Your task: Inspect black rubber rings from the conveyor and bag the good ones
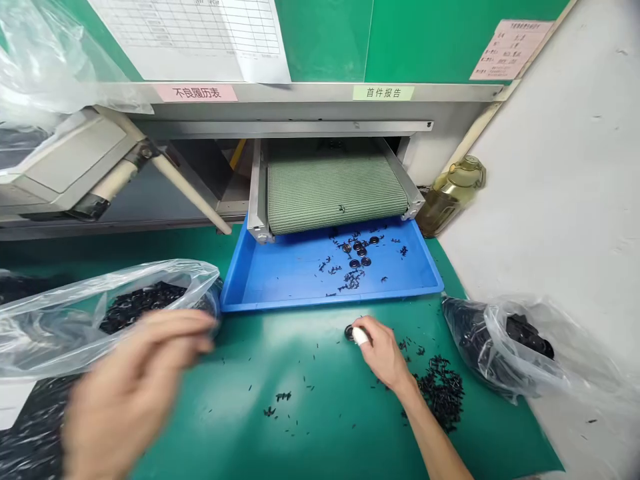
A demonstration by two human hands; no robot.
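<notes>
My right hand [383, 352] rests on the green mat [310, 360] just in front of the blue tray [280, 277]. Its fingers, one with a white finger cot, are pinched on a small black ring-shaped part [349, 332]. My left hand [135, 393] is blurred by motion at the lower left, beside the mouth of a clear plastic bag of black parts [100, 310]; whether it holds anything cannot be made out. Several black rings and bits of black trim lie in the blue tray under the end of a green mesh conveyor belt [335, 190].
A pile of black scraps [443, 393] lies by my right wrist. Another plastic bag of black parts [505, 343] sits at the right. A bottle of yellowish liquid [450, 193] stands by the white wall. Black scraps are scattered over the mat.
</notes>
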